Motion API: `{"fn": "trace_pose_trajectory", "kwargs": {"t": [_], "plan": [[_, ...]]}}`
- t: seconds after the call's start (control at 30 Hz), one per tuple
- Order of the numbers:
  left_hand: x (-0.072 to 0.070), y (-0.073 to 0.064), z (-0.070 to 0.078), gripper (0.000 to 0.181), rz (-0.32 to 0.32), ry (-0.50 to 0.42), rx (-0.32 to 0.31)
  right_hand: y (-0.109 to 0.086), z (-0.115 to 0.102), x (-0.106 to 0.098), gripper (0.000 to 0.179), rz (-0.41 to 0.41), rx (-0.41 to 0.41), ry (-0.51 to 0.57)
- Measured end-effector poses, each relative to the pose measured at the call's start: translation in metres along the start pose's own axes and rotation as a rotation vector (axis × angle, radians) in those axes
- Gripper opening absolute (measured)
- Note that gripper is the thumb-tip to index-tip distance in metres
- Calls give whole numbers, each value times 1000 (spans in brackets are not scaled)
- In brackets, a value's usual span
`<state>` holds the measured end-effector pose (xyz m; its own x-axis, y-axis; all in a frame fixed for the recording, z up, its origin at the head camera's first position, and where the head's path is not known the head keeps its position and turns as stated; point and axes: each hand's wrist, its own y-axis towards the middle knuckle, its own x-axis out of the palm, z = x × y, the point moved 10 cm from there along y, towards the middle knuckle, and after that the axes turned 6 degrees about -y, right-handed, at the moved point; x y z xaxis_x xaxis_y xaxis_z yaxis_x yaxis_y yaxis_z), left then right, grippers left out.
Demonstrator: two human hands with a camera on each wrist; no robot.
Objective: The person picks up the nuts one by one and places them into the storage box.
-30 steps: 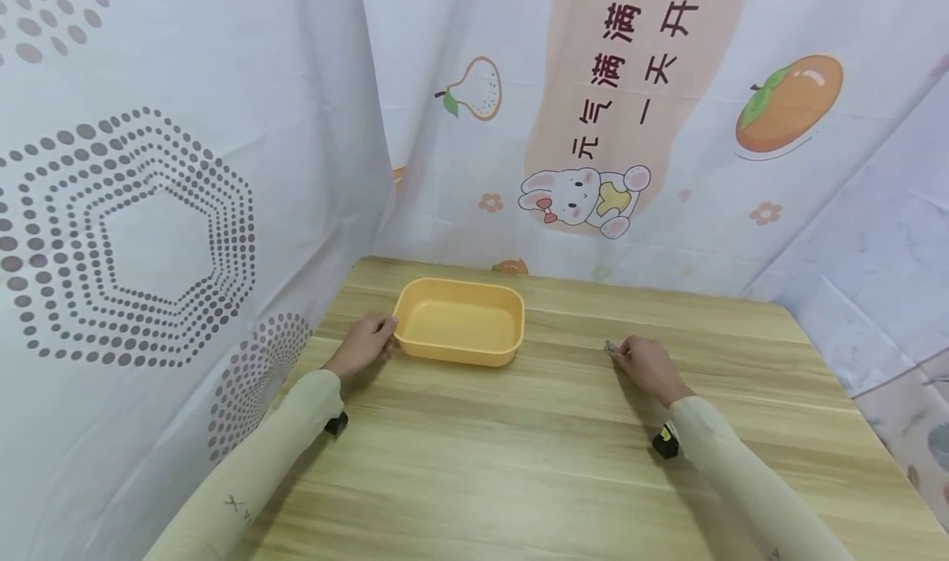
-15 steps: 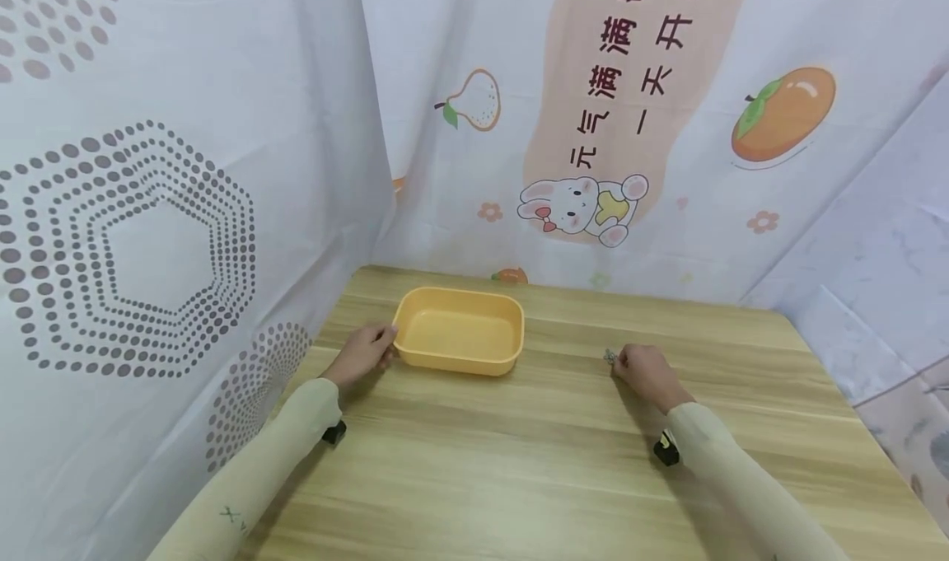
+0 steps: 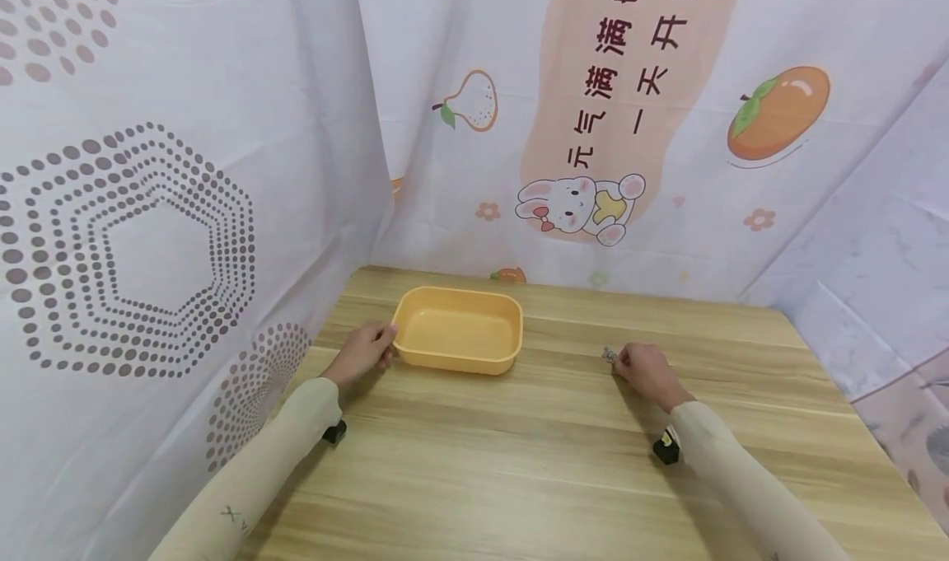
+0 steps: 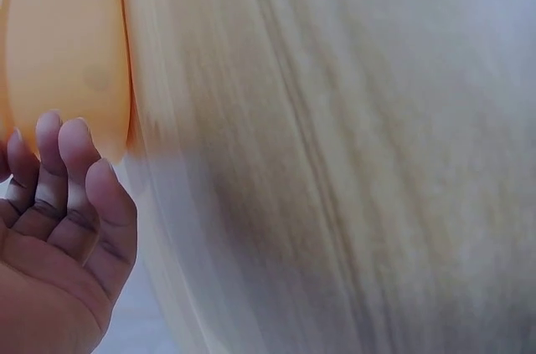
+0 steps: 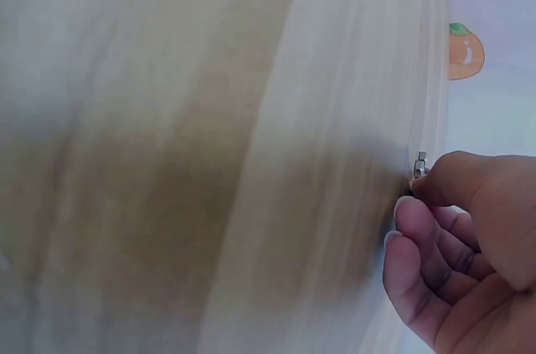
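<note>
A shallow yellow-orange plastic box (image 3: 458,363) stands at the back left of the table in the head view. At its left end my left hand (image 3: 361,352) holds the rim. In the left wrist view, curled fingers (image 4: 113,195) lie at the box wall (image 4: 71,44), and the thumb is mostly cut off. My right hand (image 3: 647,369), well right of the box, pinches a small silvery metal piece (image 3: 610,355) between thumb and fingers, low over or on the table. The right wrist view shows the piece (image 5: 420,163) at the thumb tip; its exact kind is too small to tell.
The wood-grain table (image 3: 474,462) spreads beneath both arms. A printed white curtain (image 3: 445,174) hangs behind it, and a dotted one (image 3: 311,133) hangs along the left side. Small black devices (image 3: 666,447) are worn on the wrists.
The head view has tilted slightly, so the scene sits a little lower than a second ago. Both hands stay in place, and the small metal piece looks turned slightly.
</note>
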<state>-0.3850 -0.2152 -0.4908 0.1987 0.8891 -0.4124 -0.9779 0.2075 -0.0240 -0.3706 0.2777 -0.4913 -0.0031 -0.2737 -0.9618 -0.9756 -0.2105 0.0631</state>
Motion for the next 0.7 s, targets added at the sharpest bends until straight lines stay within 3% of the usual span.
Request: {"fn": "trace_pose_trajectory", "kwargs": {"t": [0.2, 0.7], "plan": [[1, 0, -1, 40, 2, -1, -23, -3, 3, 1, 13, -19, 22, 39], [1, -1, 3, 41, 6, -3, -32, -2, -4, -12, 16, 62, -3, 90]]}}
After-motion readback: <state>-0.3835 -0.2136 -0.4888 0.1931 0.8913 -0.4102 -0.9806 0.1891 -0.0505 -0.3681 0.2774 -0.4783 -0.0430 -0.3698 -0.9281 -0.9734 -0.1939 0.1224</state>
